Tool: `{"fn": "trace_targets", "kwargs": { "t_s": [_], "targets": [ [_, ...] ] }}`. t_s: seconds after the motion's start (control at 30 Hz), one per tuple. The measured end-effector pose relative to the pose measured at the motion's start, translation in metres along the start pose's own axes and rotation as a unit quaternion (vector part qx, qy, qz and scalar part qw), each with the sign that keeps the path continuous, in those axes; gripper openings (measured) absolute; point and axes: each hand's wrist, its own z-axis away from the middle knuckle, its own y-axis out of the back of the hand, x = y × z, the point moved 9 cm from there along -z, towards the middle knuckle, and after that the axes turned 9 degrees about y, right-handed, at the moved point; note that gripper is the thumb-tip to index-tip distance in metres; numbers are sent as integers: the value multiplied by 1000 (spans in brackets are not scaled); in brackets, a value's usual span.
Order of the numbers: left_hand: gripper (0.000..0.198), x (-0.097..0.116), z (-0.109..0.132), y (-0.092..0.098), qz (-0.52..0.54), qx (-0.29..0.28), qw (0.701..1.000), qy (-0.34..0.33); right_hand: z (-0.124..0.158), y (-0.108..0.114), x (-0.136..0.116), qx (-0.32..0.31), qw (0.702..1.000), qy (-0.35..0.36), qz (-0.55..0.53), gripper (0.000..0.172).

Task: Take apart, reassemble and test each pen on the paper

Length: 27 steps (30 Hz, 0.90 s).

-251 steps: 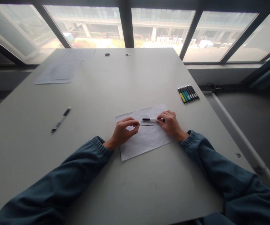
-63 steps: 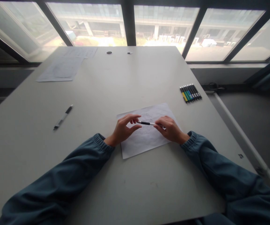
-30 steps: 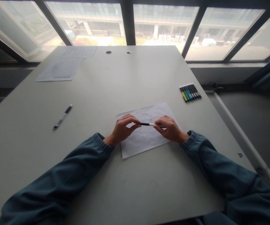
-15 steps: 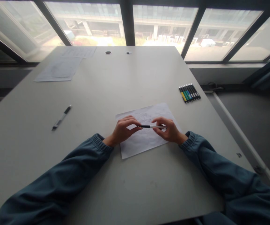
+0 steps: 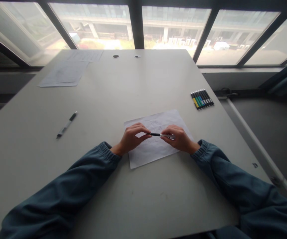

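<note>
A pen [image 5: 155, 134] with a black grip and a pale barrel lies level between my two hands, above a sheet of paper [image 5: 143, 158]. My left hand [image 5: 132, 136] pinches its dark end between thumb and fingertips. At the other side, my right hand [image 5: 176, 136] has thumb and fingers closed on the pale barrel, near where it meets the black part. Faint drawn lines show on the paper, partly hidden by both hands.
Another pen [image 5: 67, 125] lies to the left on the white table [image 5: 138, 89]. Several pens in a row [image 5: 202, 99] rest near the right edge. Papers [image 5: 61, 73] lie at the far left. Two round holes are by the window side, one of them a cable hole [image 5: 115, 56].
The fingers of my right hand have closed onto the pen's barrel; before, index finger and thumb were apart around it. My left hand keeps its pinch.
</note>
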Motion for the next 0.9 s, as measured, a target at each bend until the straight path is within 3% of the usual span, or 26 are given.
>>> {"fn": "trace_targets", "kwargs": {
  "t_s": [0.37,0.47,0.53,0.6,0.73,0.9],
  "targets": [
    [14,6,-1,-2,-16,-8,1000,-21,1,-3,-1,-25,1000,10,17,16],
    [29,-1,0,1,-30,8,1000,7,1,-3,-1,-23,999,9,21,16],
    [29,-8,1,3,-38,17,998,40,1,-3,-2,-25,999,9,23,17],
    [19,-14,2,2,-46,8,997,59,1,-3,-2,-26,999,10,24,17],
    [35,-14,2,-5,-58,-35,997,48,1,-5,-2,-31,999,12,25,17],
    [26,-10,1,-5,-51,-32,997,40,1,-6,-1,-35,999,5,21,17]
  ]
}}
